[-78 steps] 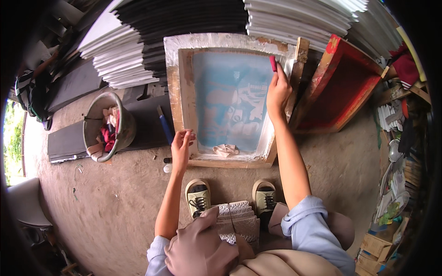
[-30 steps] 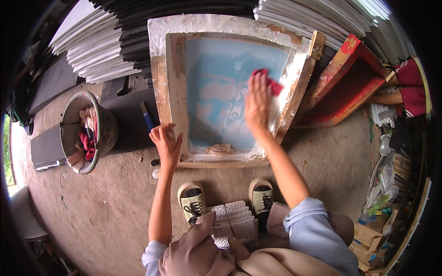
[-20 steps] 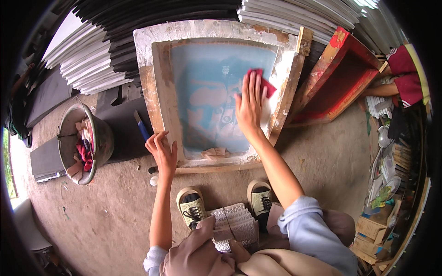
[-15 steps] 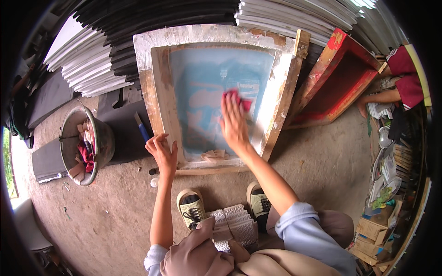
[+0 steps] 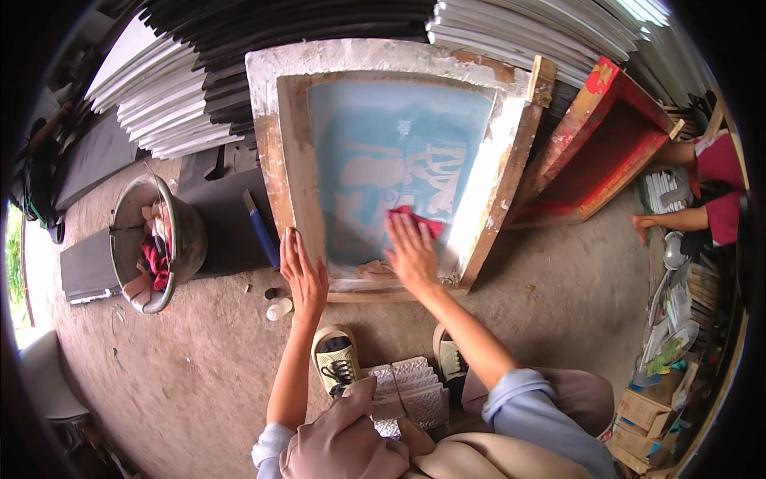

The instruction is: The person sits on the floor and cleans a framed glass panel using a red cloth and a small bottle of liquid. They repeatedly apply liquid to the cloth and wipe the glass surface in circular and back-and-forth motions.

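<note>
A wooden-framed printing screen [image 5: 270, 164] leans in front of me, its blue mesh [image 5: 363, 120] marked with pale shapes. My right hand [image 5: 414, 257] presses a red cloth [image 5: 432, 225] against the lower right of the mesh, fingers laid over it. At the frame's lower left side rests my left hand [image 5: 305, 275], fingers stretched out and holding nothing. Beside it lies a blue-handled tool [image 5: 262, 233] with a pale blade. A crumpled beige cloth [image 5: 375, 270] sits on the frame's inner bottom edge. Near my left wrist are a small whitish bottle [image 5: 279, 309] and a black cap [image 5: 270, 293].
To the left stands a bucket [image 5: 195, 247] of rags. A red-stained frame [image 5: 550, 164] leans at right, near another person's legs [image 5: 678, 219]. Stacked black boards [image 5: 231, 68] and white boards [image 5: 503, 44] line the back. Bundled white sheets [image 5: 407, 391] lie between my shoes.
My right hand has moved the red cloth down the mesh. My left hand's fingers have straightened against the frame. The view has shifted slightly, and the other person's legs have changed position.
</note>
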Demonstrator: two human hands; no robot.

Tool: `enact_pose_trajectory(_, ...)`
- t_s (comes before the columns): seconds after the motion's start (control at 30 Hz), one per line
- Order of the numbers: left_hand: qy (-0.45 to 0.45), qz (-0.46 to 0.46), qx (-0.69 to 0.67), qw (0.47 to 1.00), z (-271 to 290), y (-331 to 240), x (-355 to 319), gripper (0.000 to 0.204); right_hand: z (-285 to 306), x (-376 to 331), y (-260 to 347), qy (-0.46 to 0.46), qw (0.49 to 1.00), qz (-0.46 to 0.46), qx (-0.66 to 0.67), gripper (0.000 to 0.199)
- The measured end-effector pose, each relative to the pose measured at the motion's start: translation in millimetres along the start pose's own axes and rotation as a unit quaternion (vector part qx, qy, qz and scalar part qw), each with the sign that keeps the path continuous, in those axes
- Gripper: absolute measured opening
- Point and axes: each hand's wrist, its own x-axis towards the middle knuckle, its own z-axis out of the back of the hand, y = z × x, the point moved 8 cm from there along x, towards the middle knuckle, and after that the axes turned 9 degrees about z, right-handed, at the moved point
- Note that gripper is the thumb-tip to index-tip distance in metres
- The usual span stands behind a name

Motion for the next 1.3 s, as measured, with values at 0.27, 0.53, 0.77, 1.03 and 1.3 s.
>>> enact_pose_trajectory(0.27, 0.078, 0.006, -0.03, 0.996, -16, 3, -13, 0.075, 57, 81, -20, -0.176, 0.983, -0.033, 0.05, 0.069)
enact_pose_trajectory(0.53, 0.092, -0.022, -0.063, 0.994, -10, 5, -13, 0.074, 24, 3, -57, -0.021, 0.998, 0.022, -0.055, 0.075)
enact_pose_trajectory(0.77, 0.184, -0.073, -0.09, 0.976, -50, -49, -44, 0.054, 27, 50, -5, -0.067, 0.996, 0.032, 0.056, 0.06)
enact_pose_trajectory(1.03, 0.171, -0.116, -0.061, 0.977, -57, -49, -52, 0.027, 35, 15, -39, -0.074, 0.992, -0.098, 0.013, 0.063)
enact_pose_trajectory(1.3, 0.227, -0.02, -0.114, 0.967, -17, -18, -80, 0.024, -6, -8, 16, 0.024, 0.997, 0.057, 0.053, 0.063)
